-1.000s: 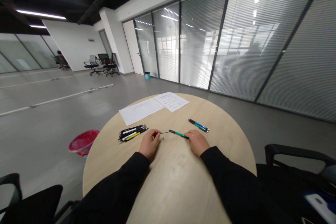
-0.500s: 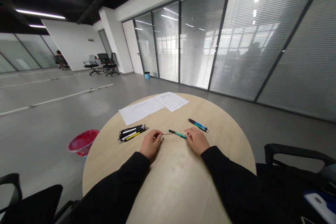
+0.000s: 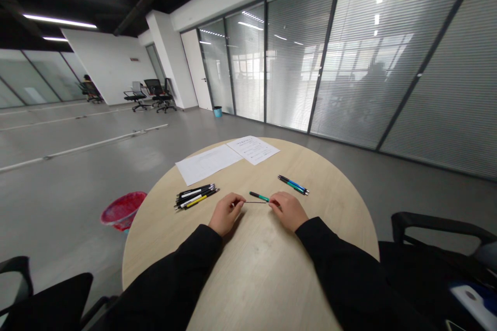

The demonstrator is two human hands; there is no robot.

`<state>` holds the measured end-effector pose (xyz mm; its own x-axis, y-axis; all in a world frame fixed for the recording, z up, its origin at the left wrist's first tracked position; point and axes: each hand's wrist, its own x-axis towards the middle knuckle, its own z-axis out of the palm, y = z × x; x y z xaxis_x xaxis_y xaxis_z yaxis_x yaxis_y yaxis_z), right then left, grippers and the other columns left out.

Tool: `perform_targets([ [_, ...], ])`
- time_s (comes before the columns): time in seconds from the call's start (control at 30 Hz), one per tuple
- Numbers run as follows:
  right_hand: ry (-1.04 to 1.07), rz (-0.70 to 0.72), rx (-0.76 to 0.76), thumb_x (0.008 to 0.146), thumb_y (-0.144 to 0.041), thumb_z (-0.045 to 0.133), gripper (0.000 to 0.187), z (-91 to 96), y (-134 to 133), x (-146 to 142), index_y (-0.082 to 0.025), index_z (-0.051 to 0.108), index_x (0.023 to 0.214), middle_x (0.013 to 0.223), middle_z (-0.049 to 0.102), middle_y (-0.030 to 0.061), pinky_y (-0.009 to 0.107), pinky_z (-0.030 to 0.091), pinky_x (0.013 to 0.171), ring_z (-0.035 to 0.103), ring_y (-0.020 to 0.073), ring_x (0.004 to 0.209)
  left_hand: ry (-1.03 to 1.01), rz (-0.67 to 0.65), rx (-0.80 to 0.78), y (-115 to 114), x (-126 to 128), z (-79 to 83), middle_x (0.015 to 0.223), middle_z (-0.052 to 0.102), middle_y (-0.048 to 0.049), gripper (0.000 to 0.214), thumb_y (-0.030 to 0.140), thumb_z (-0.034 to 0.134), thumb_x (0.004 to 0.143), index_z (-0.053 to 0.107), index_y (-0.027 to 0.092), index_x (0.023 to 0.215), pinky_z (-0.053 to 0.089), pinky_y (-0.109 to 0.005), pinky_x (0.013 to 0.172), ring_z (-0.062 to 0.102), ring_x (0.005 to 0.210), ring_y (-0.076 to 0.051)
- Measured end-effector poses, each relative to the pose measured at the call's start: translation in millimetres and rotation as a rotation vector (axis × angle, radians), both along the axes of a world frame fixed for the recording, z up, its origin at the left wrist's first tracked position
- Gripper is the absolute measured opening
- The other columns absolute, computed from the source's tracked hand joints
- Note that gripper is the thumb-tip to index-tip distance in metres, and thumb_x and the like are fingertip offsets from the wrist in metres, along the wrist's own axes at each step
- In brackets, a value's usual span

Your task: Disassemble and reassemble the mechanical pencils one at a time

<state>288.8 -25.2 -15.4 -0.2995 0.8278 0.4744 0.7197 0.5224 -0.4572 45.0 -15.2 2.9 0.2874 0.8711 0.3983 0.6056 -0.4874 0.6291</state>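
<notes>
My left hand rests on the round wooden table with its fingers pinched on one end of a thin dark refill. My right hand is closed on the other end of that refill. A green pen barrel lies just beyond the refill, next to my right fingertips. Both sleeves are black.
A bundle of black, white and yellow pens lies left of my left hand. Two pens, blue and green, lie beyond my right hand. Two paper sheets lie at the far edge. A red basket stands on the floor; chair arms flank me.
My hands have drawn closer together. The thin refill now lies stretched between both hands, and the green barrel shows shorter beside my right fingers.
</notes>
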Motion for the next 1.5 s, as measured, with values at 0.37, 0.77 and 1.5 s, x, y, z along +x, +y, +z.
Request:
perform_targets([
  [0.37,-0.174,-0.122,-0.047,0.088,-0.017,0.057,0.011,2.2,-3.1,-1.0,-0.019,0.06,0.078,0.086,0.06,0.0042,0.026,0.038,0.078,0.054,0.0174,0.087,0.099,0.15,0.014,20.5,-11.5,-7.8,0.09,0.071,-0.0075,0.02,0.027,0.051,0.087,0.068,0.017,0.089,0.047,-0.034,0.079,0.063,0.083,-0.021],
  [0.77,-0.348,-0.123,-0.102,0.089,-0.02,0.055,0.013,7.3,-9.0,-6.5,-0.018,0.063,0.079,0.087,0.063,0.0065,0.028,0.037,0.079,0.055,0.0189,0.09,0.332,0.084,0.084,26.9,-5.7,-12.1,0.084,0.063,-0.0074,0.009,0.018,0.051,0.085,0.06,0.018,0.084,0.045,-0.033,0.074,0.058,0.08,-0.022],
  [1.5,-0.226,-0.13,-0.097,0.089,-0.02,0.055,0.015,6.3,-7.2,-2.9,-0.019,0.062,0.076,0.083,0.063,0.005,0.027,0.038,0.075,0.056,0.0181,0.084,0.312,0.165,-0.023,16.9,-17.7,-2.9,0.077,0.065,-0.0046,0.016,0.022,0.044,0.088,0.059,0.018,0.094,0.042,-0.031,0.069,0.06,0.074,-0.021],
])
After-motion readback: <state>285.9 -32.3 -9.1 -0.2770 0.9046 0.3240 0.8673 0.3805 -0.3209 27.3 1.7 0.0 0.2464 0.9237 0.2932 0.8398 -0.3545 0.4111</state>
